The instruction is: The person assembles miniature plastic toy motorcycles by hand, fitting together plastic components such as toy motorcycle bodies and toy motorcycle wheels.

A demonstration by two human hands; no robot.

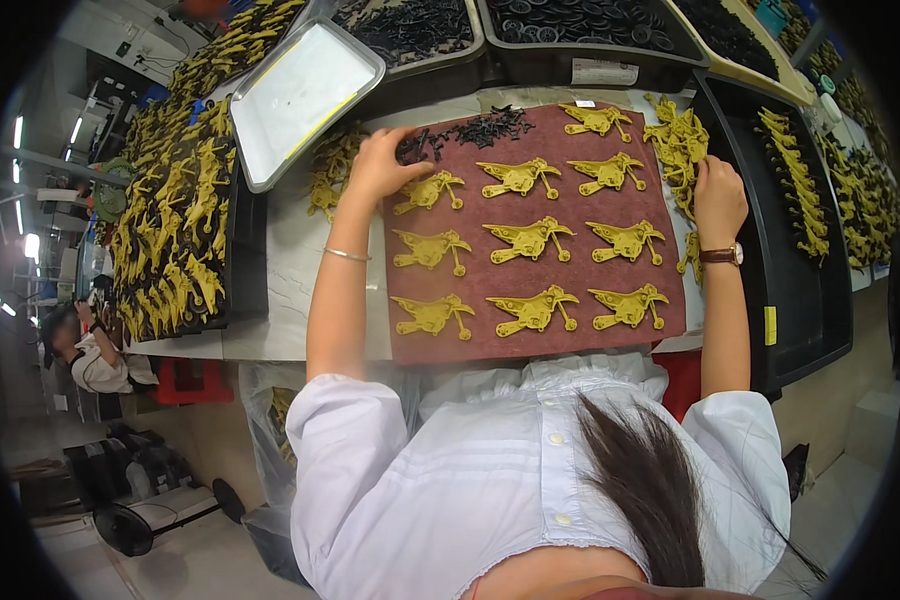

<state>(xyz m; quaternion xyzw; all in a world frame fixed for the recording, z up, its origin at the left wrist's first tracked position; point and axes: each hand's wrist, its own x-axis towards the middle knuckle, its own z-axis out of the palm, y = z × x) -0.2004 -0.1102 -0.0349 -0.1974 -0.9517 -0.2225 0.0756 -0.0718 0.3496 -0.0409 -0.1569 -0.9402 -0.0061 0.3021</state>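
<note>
Yellow plastic parts (525, 240), each with a pointed end and a small wheel-like knob, lie in rows on a dark red mat (480, 205). At the mat's far left, my left hand (378, 168) has thumb and fingers spread around the edge of a heap of small black pieces (490, 127), beside the nearest yellow part (430, 192). On the right, my right hand (720, 203) has its fingers curled together at the edge of a pile of yellow parts (678, 140), pinching one of them; its fingertips are partly hidden.
A white tray (305, 105) tilts on the left beside a crate heaped with yellow parts (175, 215). Bins of black parts (580, 25) line the back. At right stands a black tray (795, 310) with a row of yellow parts. Another person (95, 350) sits far left.
</note>
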